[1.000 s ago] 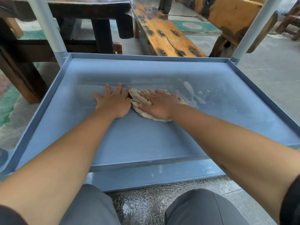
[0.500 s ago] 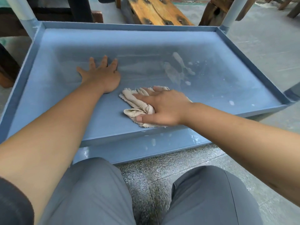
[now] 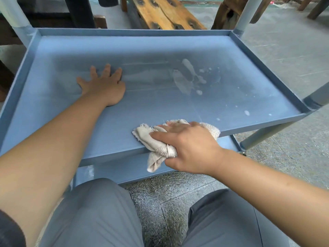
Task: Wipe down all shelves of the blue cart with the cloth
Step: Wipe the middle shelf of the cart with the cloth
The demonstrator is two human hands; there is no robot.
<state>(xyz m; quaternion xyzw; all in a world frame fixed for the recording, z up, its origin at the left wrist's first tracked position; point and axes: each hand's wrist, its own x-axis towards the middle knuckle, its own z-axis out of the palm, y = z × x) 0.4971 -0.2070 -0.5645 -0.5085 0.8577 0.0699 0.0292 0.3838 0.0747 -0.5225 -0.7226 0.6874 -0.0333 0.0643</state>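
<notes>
The blue cart's shelf [image 3: 258,72] fills the middle of the head view, a shallow tray with raised rims. My right hand [image 3: 188,148] grips a crumpled beige cloth [image 3: 156,145] at the shelf's near rim, and part of the cloth hangs over that edge. My left hand [image 3: 105,86] lies flat on the shelf's left half with its fingers spread. White smears and droplets [image 3: 188,77] mark the right half of the shelf. A lower blue shelf [image 3: 124,168] shows just under the near rim.
Grey cart posts [image 3: 247,13] rise at the corners. A wooden bench [image 3: 165,13] and dark table legs [image 3: 80,11] stand behind the cart. My knees in grey trousers [image 3: 96,211] are close to the cart's front, over a speckled floor [image 3: 165,198].
My right hand has dragged the cloth from the shelf's middle toward me to the near rim. My left hand has stayed flat on the shelf. The camera has tilted downward.
</notes>
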